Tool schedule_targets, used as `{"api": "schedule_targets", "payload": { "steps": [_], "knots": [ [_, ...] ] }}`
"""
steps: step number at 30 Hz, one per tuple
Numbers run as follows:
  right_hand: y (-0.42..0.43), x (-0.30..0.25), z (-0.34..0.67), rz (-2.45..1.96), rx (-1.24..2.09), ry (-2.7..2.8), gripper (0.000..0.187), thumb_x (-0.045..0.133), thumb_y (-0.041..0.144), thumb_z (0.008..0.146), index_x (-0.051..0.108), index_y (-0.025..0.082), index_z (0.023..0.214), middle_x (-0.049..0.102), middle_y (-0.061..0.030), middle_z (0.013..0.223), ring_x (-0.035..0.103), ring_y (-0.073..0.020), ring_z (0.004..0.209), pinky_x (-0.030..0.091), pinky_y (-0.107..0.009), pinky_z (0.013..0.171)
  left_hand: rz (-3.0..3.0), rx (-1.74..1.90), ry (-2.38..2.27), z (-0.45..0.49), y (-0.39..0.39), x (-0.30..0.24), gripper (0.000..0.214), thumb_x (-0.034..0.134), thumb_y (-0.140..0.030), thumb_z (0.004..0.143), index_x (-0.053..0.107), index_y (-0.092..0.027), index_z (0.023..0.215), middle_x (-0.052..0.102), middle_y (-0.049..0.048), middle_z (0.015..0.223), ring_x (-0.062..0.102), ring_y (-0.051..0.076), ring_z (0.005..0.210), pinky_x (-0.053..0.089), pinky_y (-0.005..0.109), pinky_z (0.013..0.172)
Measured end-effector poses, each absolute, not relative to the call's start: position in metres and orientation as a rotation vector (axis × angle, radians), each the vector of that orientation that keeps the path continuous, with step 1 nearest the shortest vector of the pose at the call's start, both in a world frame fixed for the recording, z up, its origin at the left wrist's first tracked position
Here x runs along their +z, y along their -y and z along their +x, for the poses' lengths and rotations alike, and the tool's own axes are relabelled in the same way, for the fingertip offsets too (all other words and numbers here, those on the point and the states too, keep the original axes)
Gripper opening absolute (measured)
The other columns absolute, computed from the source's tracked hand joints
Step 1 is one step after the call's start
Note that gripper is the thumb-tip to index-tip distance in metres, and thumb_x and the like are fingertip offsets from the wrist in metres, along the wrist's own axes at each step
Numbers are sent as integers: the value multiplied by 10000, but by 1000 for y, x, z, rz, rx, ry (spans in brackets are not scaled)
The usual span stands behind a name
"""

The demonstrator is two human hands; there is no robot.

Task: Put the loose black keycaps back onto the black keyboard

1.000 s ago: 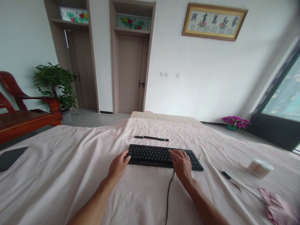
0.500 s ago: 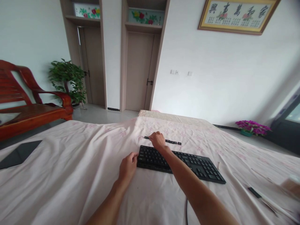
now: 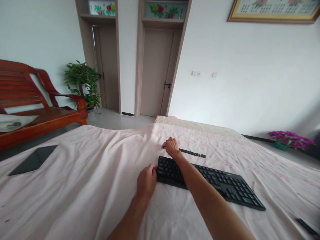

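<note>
Your R hand (image 3: 172,145)'s left the kbd (image 3: 223,181) for the loose keys (image 3: 184,151), so work's there now; L hand (image 3: 147,180)'s at kbd edge. Can't tell if either's fingers clamp.

Keyboard (image 3: 228,185): black, flat, its left end against the left hand (image 3: 147,181)
Long keycap (image 3: 184,151): black bar, just right of the right hand (image 3: 171,146)
Small keycaps (image 3: 198,155): black, lined up farther right of that hand

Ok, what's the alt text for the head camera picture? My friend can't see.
A person's right hand is at a row of loose keys beyond a black keyboard, and the left hand touches its left end. Keyboard and keys lie on a pale cloth.
</note>
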State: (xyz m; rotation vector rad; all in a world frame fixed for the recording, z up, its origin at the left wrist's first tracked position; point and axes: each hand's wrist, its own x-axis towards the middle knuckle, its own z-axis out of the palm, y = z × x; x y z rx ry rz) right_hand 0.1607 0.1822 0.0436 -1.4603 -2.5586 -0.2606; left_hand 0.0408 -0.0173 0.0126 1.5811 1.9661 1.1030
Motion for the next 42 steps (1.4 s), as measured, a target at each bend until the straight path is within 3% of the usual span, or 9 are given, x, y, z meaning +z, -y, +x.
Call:
{"api": "schedule_targets", "payload": {
  "steps": [6, 11, 15, 21, 31, 42],
  "knots": [
    [-173, 53, 156, -1400, -221, 2574, 194, 575, 163, 842, 752, 205, 909, 716, -110, 938, 496, -246, 1069, 305, -333, 895, 1575, 1101, -1986, 41, 17, 14, 284, 451, -194, 866, 687, -253, 1015, 718, 68, 1010, 644, 195, 943, 420, 269, 769],
    [-123, 68, 166, -1333, -137, 2487, 285, 509, 316, 911, 657, 299, 1154, 693, -5, 1073, 549, -190, 1038, 373, -269, 855, 1545, 1125, -1955, 40, 16, 12, 266, 483, -178, 848, 689, -241, 1004, 724, 61, 1014, 651, 193, 929, 433, 264, 765],
    [-60, 65, 182, -1133, 102, 2334, 222, 550, 306, 878, 711, 304, 1032, 715, 28, 979, 598, -166, 948, 413, -245, 845, 1500, 1221, -1902, 38, 12, 7, 253, 490, -191, 847, 680, -239, 1007, 726, 51, 1004, 656, 188, 936, 455, 266, 805],
    [-2, 42, 192, -1083, 84, 2380, 202, 572, 266, 870, 718, 298, 1007, 723, 3, 937, 589, -184, 897, 424, -270, 821, 1332, 1503, -1793, 33, 9, 7, 285, 413, -170, 857, 638, -185, 1031, 725, 46, 972, 656, 149, 930, 467, 252, 868],
    [11, 35, 190, -1024, -179, 2515, 184, 530, 257, 920, 701, 298, 975, 713, -6, 926, 560, -181, 876, 358, -304, 774, 1379, 1544, -1765, 32, 7, 1, 277, 422, -172, 847, 654, -193, 997, 727, 39, 949, 656, 146, 909, 469, 250, 858],
    [9, 33, 183, -1007, -76, 2435, 158, 569, 230, 896, 721, 270, 906, 680, -13, 901, 526, -173, 885, 399, -278, 782, 1397, 1514, -1771, 33, 6, 0, 252, 466, -173, 829, 670, -216, 971, 734, 19, 944, 665, 145, 905, 479, 245, 835]
  ]
}}
